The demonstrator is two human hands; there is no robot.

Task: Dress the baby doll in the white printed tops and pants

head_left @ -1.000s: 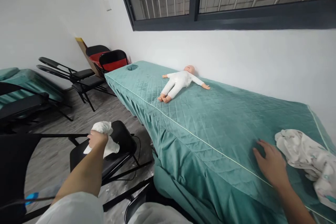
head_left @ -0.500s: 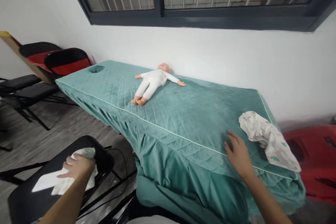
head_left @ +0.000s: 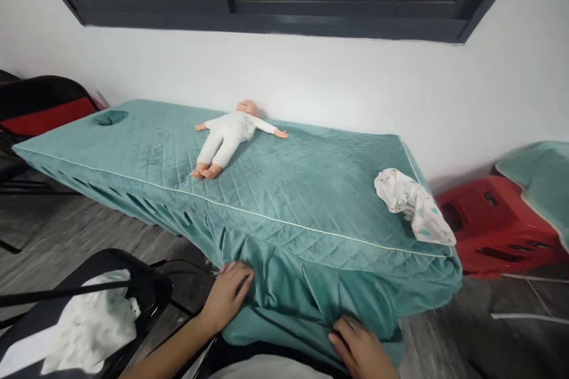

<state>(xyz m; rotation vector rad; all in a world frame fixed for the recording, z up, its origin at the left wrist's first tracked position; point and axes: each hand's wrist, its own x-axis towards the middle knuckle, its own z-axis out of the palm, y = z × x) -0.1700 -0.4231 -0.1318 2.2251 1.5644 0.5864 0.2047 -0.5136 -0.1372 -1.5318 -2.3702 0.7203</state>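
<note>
At the near side of the massage table, both hands are on the hanging skirt of the green quilted cover (head_left: pixel 311 201), which is spread over the whole tabletop and drapes down in loose folds towards the floor. Left hand (head_left: pixel 229 296) lies palm down on the drape just below the piped edge, its fingers close together and slightly bent, pressing the fabric. Right hand (head_left: pixel 362 346) sits lower, at the bottom fold of the skirt, back of the hand up and fingers curled over the cloth; whether it pinches the fabric cannot be told. A doll (head_left: pixel 229 136) in white lies on its back on top of the cover near the wall, arms out. A patterned cloth (head_left: pixel 413 204) lies crumpled at the right end of the table. A white cloth (head_left: pixel 93 325) rests on the seat of a black chair (head_left: pixel 151 290) at lower left. A red stool (head_left: pixel 493 225) lies beyond the table's right end
</note>
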